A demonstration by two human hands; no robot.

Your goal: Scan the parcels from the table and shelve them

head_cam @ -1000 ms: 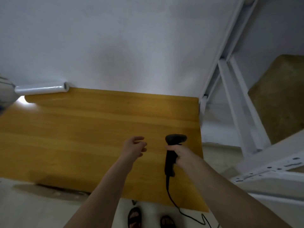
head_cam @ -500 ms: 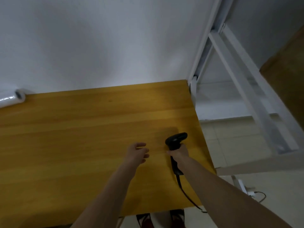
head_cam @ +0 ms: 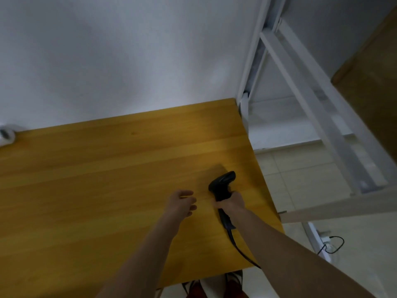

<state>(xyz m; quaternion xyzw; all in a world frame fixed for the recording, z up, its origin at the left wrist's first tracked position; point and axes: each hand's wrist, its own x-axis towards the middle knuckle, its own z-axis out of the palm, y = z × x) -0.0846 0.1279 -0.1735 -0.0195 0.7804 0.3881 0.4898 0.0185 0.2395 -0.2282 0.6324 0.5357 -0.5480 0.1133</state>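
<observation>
My right hand [head_cam: 233, 202] grips the scanner [head_cam: 222, 190] by its handle, low over the right part of the table [head_cam: 86, 190], near its right edge. The cable [head_cam: 240, 250] trails from the handle down over the front edge. My left hand [head_cam: 181, 203] hovers just beside the scanner, fingers loosely spread and holding nothing.

Over the last second my view has swung down and to the left: the scanner now sits lower over the wood than it did, and the shelf frame [head_cam: 300, 82] has slid toward the upper right of the frame. The brown box [head_cam: 369, 82] at the far right edge, apparently on the shelf, shows less of itself than before. The white roll [head_cam: 6, 134] has drifted to the far left edge, where only its end shows.

No parcel lies on the part of the table I can see. I judge I am either laying the scanner down, the table's lot done, or turning back to look for the next parcel further left, out of view.
</observation>
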